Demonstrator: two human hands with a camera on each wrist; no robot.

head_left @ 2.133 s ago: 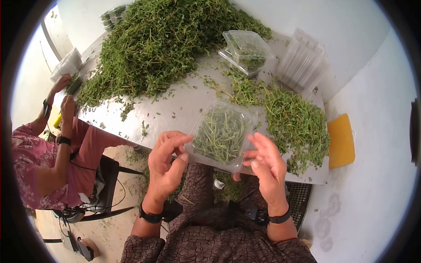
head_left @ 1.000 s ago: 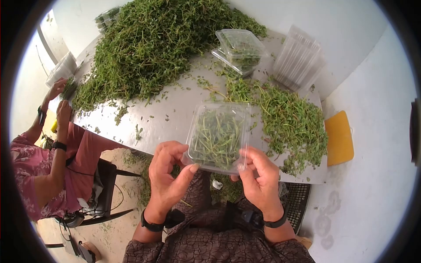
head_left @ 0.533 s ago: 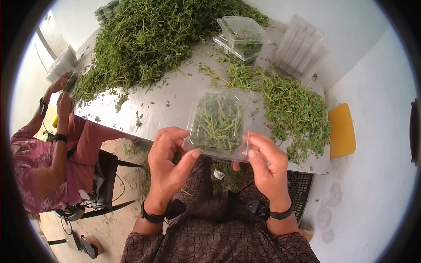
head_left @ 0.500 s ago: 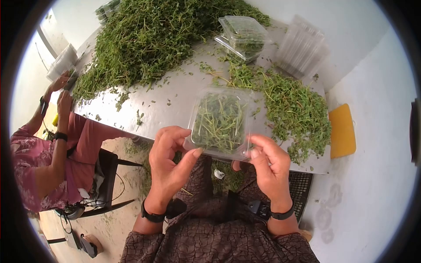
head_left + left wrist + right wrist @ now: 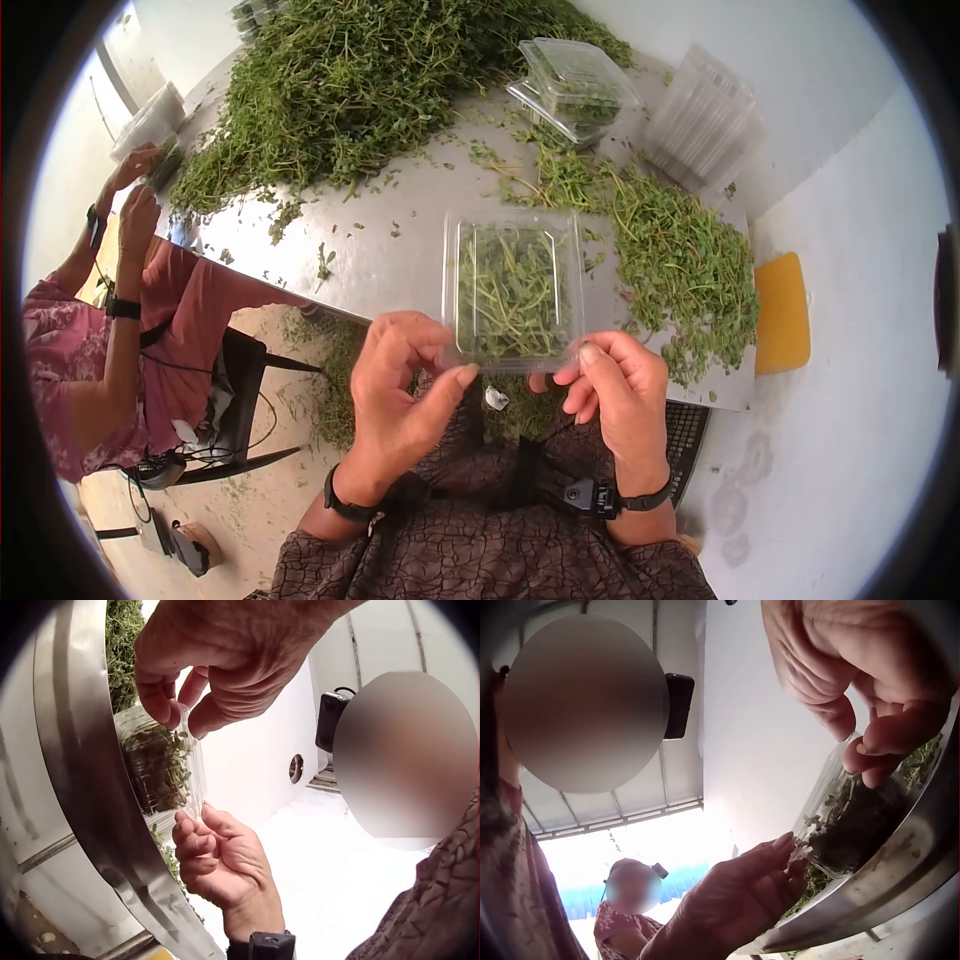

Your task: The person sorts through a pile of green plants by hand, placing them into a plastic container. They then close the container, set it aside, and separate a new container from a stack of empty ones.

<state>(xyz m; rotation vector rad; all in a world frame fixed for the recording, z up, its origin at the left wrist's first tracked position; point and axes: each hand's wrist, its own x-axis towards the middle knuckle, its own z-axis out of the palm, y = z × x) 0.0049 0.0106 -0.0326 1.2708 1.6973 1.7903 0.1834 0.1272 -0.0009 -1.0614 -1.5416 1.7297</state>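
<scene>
A clear plastic clamshell box (image 5: 512, 290) full of green sprigs sits at the table's front edge, its lid over the greens. My left hand (image 5: 405, 390) pinches its near left corner between thumb and fingers. At the near right corner my right hand (image 5: 625, 395) pinches the rim with thumb and forefinger, the other fingers curled. In the left wrist view, the left hand (image 5: 225, 667) and right hand (image 5: 229, 870) grip two corners of the box (image 5: 157, 769). Sprigs show against the clear wall of the box (image 5: 847, 817) in the right wrist view.
A large heap of greens (image 5: 340, 100) covers the back left of the metal table (image 5: 350, 250). Filled boxes (image 5: 580, 90) and a stack of empty ones (image 5: 705, 120) stand behind a smaller pile (image 5: 685, 270). Another person (image 5: 100, 360) sits at the left; a yellow board (image 5: 782, 315) stands right.
Both hands have come onto the box's near corners from a looser hold. The lid now looks flatter and squarer to the view, and the camera view has shifted slightly.
</scene>
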